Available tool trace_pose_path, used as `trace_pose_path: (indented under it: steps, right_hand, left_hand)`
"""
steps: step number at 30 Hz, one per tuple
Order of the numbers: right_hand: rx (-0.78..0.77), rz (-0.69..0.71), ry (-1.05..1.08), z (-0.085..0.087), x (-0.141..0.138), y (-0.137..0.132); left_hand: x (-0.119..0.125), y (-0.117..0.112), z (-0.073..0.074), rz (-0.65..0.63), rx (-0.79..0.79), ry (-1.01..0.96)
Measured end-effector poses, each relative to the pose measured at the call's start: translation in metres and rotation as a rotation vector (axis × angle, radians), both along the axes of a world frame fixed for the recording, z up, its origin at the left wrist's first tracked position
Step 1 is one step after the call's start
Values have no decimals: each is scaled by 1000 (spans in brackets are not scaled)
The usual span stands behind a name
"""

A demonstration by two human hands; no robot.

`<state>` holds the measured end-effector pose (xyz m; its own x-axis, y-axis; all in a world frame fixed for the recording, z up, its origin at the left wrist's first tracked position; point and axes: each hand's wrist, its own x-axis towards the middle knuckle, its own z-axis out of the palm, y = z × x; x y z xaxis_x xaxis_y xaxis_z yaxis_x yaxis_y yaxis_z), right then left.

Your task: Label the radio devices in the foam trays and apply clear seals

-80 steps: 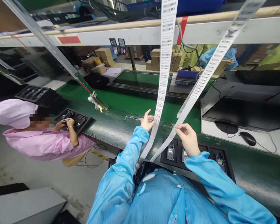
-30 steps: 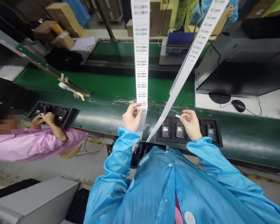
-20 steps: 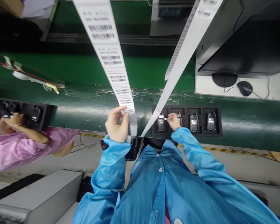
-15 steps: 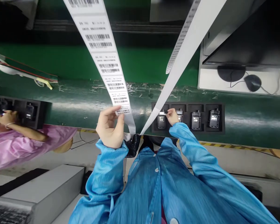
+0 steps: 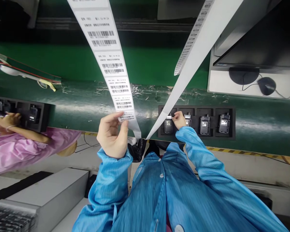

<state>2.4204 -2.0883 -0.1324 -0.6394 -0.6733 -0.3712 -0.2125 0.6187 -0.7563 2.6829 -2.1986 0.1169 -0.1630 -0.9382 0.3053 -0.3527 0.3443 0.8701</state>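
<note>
My left hand [image 5: 112, 135] pinches the edge of a long strip of white barcode labels [image 5: 118, 87] between thumb and forefinger. The strip hangs down past the table edge, and a blank-sided length of it [image 5: 183, 67] rises again to the right. My right hand [image 5: 179, 120] is closed in a pinch on a small white label [image 5: 168, 117], at the top of a black handheld device [image 5: 168, 127]. That device lies in a black foam tray [image 5: 212, 133] with several others of its kind. Part of the second device [image 5: 187, 120] is hidden behind my right hand.
A monitor and its stand [image 5: 244, 75] occupy the right rear, with a black mouse [image 5: 266, 86] beside them. On the left, a co-worker in a pink sleeve [image 5: 36, 140] handles devices in another black tray [image 5: 42, 119]. A black bag [image 5: 137, 150] hangs below the table edge.
My left hand has shifted slightly left and down, still pinching the strip. My right hand stays by the same device with the label. The whole view has shifted a little.
</note>
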Motion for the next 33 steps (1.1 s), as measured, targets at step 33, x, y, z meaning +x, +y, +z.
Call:
trace_pose_path:
  steps: [33]
  right_hand:
    - [227,56,361,24,-4,6]
  left_hand:
    - [2,2,0,-69,83,109]
